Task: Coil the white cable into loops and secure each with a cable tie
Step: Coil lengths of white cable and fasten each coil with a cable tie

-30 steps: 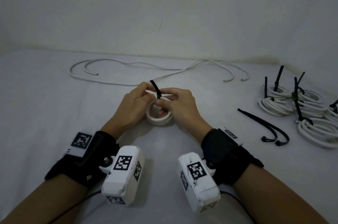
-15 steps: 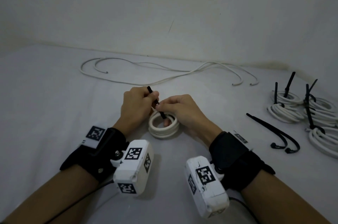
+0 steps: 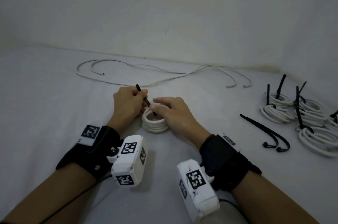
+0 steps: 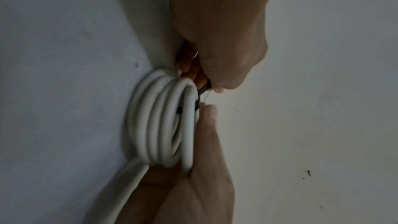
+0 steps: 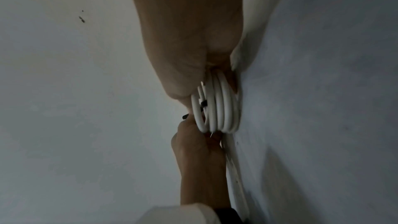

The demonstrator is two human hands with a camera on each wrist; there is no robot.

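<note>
A small coil of white cable (image 3: 155,126) lies on the white cloth between my hands; its stacked turns fill the left wrist view (image 4: 163,125) and the right wrist view (image 5: 217,106). A black cable tie (image 3: 144,98) passes round the coil's near-left rim, its tail slanting up and left. My left hand (image 3: 128,106) pinches that tail in curled fingers. My right hand (image 3: 170,110) holds the coil's right side, thumb pressing the rim beside the tie's head (image 5: 203,103).
Two loose white cables (image 3: 164,75) trail across the back of the cloth. Several tied coils (image 3: 301,114) with upright black tails sit at the right edge. Two spare black ties (image 3: 265,130) lie between them and my right wrist.
The coil has come down onto the cloth. My left hand has drawn the tie's tail up and to the left, and my right hand has shifted to the coil's right rim.
</note>
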